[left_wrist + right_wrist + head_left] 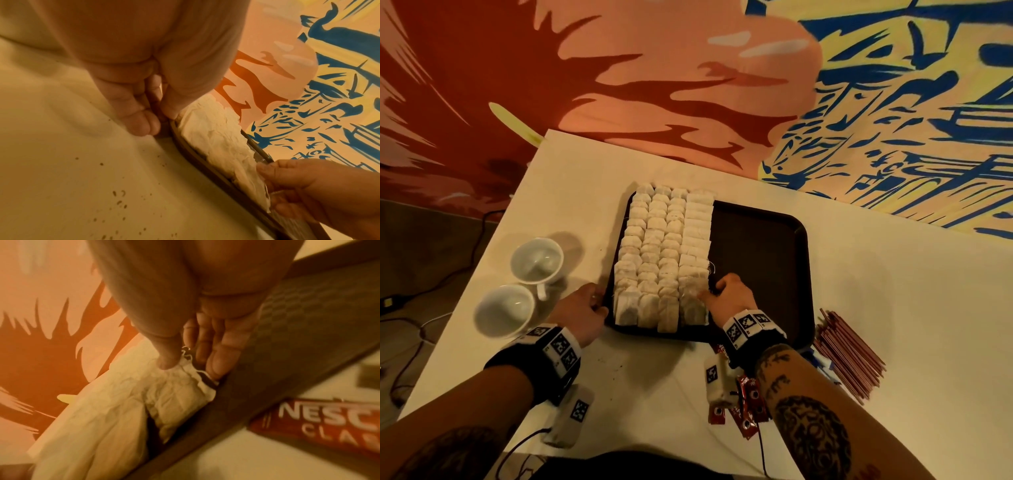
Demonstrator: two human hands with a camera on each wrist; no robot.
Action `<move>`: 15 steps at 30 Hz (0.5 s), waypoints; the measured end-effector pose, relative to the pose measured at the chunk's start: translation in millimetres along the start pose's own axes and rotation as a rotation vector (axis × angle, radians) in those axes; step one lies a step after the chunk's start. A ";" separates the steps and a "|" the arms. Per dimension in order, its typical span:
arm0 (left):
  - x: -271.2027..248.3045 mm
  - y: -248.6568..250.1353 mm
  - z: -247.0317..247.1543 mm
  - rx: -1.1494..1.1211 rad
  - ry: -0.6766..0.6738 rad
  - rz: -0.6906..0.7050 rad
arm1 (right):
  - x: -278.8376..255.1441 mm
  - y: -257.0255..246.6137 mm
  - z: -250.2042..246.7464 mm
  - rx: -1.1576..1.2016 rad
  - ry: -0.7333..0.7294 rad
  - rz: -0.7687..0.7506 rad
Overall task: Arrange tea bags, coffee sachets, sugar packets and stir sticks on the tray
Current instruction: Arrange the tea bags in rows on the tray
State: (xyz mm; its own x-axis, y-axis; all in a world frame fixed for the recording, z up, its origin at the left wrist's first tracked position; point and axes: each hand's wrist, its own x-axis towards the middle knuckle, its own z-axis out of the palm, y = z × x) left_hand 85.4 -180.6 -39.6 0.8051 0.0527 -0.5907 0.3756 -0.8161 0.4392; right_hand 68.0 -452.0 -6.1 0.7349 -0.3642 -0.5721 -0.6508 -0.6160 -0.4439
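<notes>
A dark tray lies on the white table. Its left half is packed with rows of white tea bags, and its right half is bare. My left hand grips the tray's near-left rim between thumb and fingers. My right hand pinches the nearest tea bags of the right-most row: the thumb on top, the fingers down beside them on the tray floor. Red coffee sachets lie under my right forearm. Reddish stir sticks sit right of the tray.
Two empty white cups stand left of the tray near the table's left edge. A red coffee sachet lies against the tray's near rim. Blue-and-white packets peek out by the sticks. A painted wall rises behind the table.
</notes>
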 end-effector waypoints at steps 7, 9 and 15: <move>1.2 -0.2 -2.1 0.017 -0.013 -0.007 | -6.0 0.8 10.0 -0.027 -0.067 -0.003; 1.3 -0.1 -2.8 0.020 -0.016 -0.005 | -4.3 -3.0 3.6 -0.025 -0.070 0.001; 2.6 -1.6 -2.9 -0.008 -0.044 -0.027 | 15.0 -21.4 -4.8 -0.003 -0.009 -0.012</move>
State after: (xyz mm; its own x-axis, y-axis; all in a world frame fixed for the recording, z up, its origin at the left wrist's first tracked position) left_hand 88.2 -177.6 -39.9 0.7738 0.0497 -0.6314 0.4012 -0.8098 0.4280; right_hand 93.9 -447.6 -1.9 0.7408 -0.3502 -0.5732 -0.6413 -0.6225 -0.4486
